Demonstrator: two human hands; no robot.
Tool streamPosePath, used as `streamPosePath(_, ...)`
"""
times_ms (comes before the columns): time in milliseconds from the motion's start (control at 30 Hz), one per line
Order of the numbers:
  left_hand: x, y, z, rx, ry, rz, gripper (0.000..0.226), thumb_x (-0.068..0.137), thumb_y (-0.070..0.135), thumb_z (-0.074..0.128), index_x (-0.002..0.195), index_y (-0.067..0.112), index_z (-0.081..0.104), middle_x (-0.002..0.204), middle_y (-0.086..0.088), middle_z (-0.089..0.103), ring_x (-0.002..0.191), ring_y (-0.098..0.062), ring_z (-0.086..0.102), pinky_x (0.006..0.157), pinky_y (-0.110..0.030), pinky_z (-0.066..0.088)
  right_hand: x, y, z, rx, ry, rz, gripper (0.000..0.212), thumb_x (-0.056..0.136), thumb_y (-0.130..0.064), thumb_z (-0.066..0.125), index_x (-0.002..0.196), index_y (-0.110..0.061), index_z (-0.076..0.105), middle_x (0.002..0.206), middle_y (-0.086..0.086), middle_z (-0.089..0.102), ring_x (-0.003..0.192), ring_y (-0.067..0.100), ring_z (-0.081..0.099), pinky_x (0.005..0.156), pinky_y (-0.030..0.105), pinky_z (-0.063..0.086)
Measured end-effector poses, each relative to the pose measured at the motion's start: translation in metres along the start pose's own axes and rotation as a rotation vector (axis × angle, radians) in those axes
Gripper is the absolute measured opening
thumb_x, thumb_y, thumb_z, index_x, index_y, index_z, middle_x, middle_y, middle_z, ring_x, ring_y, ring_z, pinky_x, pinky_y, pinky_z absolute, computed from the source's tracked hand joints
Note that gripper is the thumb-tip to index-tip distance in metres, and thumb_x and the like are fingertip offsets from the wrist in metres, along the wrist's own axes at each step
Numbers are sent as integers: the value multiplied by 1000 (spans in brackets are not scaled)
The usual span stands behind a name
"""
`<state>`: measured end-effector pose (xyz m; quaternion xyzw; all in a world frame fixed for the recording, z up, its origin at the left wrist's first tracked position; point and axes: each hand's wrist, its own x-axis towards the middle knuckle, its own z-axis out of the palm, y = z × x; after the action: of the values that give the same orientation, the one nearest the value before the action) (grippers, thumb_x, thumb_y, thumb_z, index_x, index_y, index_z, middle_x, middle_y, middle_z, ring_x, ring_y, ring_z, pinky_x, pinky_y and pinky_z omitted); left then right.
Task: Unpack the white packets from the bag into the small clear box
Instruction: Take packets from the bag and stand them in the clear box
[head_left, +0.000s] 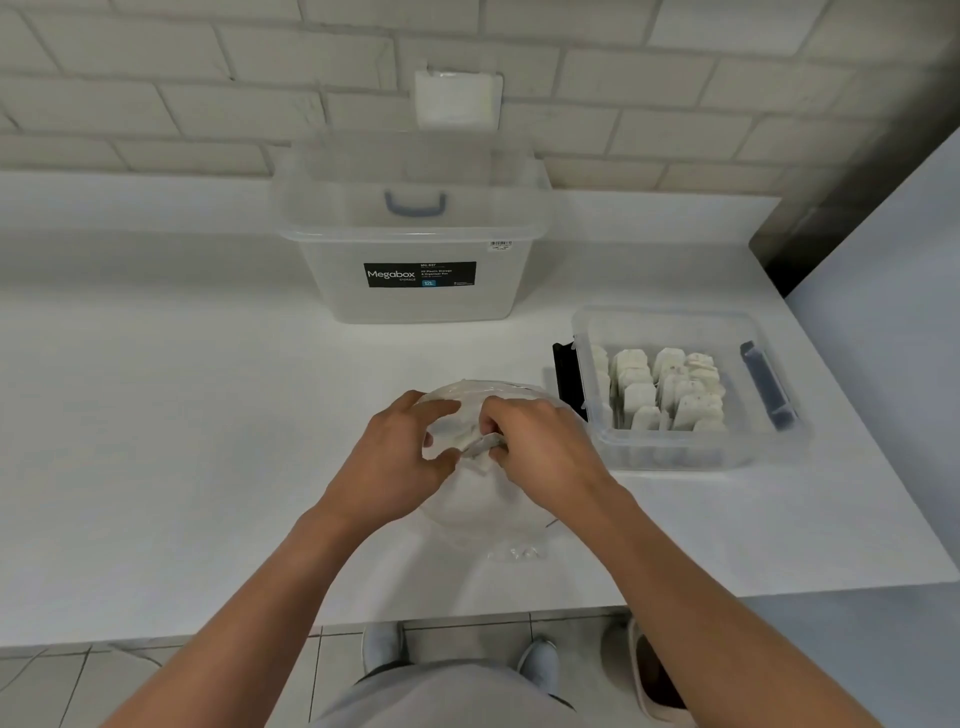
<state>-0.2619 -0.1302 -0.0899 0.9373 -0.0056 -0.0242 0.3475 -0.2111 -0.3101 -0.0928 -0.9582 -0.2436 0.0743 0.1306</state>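
Observation:
A clear plastic bag (467, 506) lies on the white counter in front of me. My left hand (402, 457) grips the bag's upper part, thumb and fingers curled round the film. My right hand (537, 449) reaches in from the right and pinches white packets (480, 447) at the bag's mouth. To the right stands the small clear box (675, 457), its lid off, with several white packets (667, 389) standing upright in rows inside. How much is left inside the bag is hidden by my hands.
A large clear Megabox tub (415, 244) stands at the back by the brick wall. A black object (569, 379) leans against the small box's left side. The counter's front edge (467, 621) is close to my body, and the counter's right edge runs diagonally past the box.

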Motion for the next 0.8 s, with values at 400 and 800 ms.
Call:
streamPosePath(400, 5, 8, 9, -64, 10, 52, 18, 84, 44, 77, 98, 33, 78, 110, 12, 64, 79, -5, 59, 72, -11, 42, -16, 5, -58, 283, -48, -78, 31, 87, -32, 77, 116, -25, 69, 111, -10, 71, 94, 9, 67, 84, 32, 57)
streamPosePath(800, 5, 12, 11, -45, -60, 41, 36, 79, 49, 79, 112, 35, 73, 109, 17, 59, 81, -4, 58, 71, -8, 38, -23, 14, -70, 182, -69, -103, 8, 96, -27, 68, 97, -25, 76, 92, -11, 75, 84, 8, 68, 80, 36, 57)
